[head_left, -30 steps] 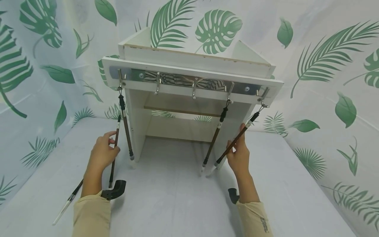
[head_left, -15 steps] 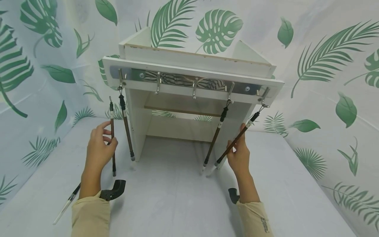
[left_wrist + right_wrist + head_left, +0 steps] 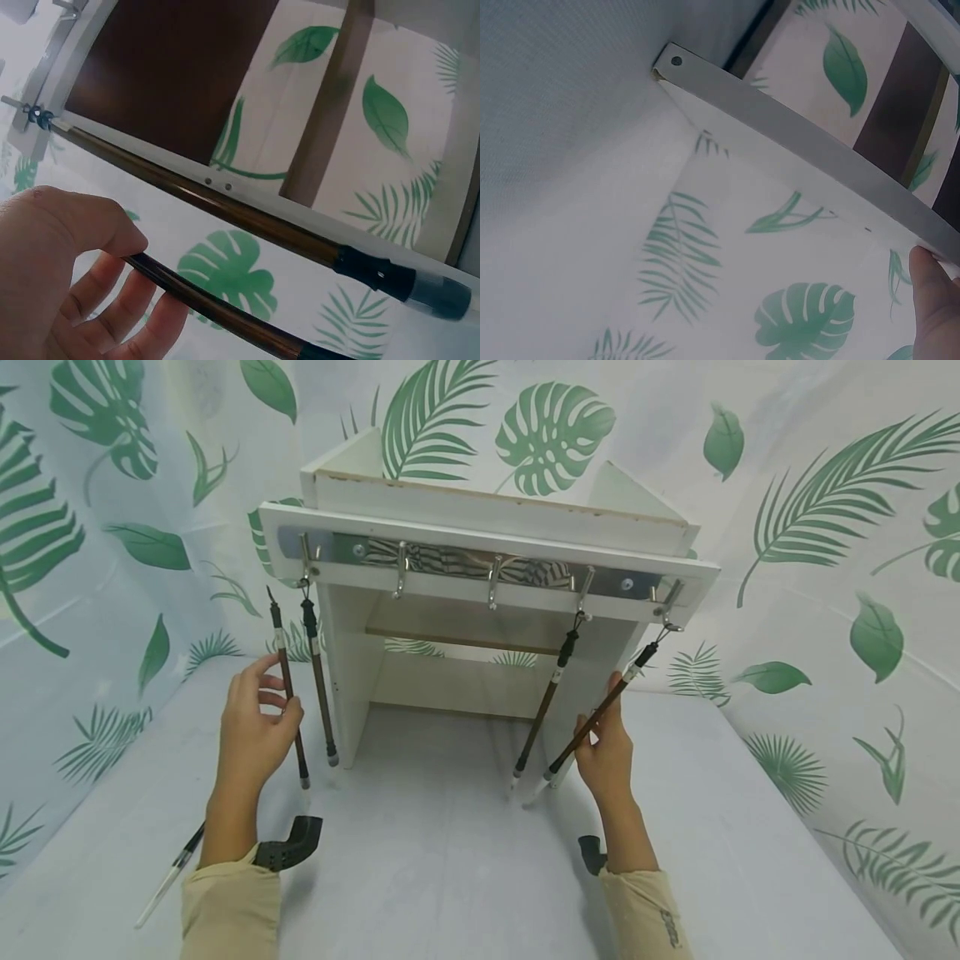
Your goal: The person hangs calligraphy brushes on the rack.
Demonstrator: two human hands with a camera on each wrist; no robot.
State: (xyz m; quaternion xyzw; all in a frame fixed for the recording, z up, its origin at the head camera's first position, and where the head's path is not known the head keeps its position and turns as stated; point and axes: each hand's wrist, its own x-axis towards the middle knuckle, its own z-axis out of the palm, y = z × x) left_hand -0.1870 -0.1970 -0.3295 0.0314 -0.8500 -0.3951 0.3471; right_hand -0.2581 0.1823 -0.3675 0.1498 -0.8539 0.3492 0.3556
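Note:
In the head view my left hand [image 3: 255,718] pinches a calligraphy brush [image 3: 288,689] between thumb and fingers, loop end up and pale tip down. Just right of it, another brush [image 3: 321,685] hangs from the leftmost hook of a white hook rail [image 3: 450,587]. The left wrist view shows the held brush [image 3: 225,311] running below the hanging one [image 3: 225,206]. My right hand [image 3: 606,764] grips the shelf's right side panel, its finger [image 3: 934,300] at the panel edge [image 3: 817,154]. The brush [image 3: 592,720] on the rightmost hook crosses in front of that hand.
The white shelf unit [image 3: 348,693] stands behind the rail. One more brush [image 3: 543,714] hangs from the second hook from the right. The two middle hooks [image 3: 492,585] carry nothing. At lower left a brush [image 3: 176,867] lies on the white cloth, partly behind my left forearm.
My left hand has raised its brush and drawn it slightly left of the hanging one. The brush's loop end now tilts left, its tip right. The right hand has stayed still.

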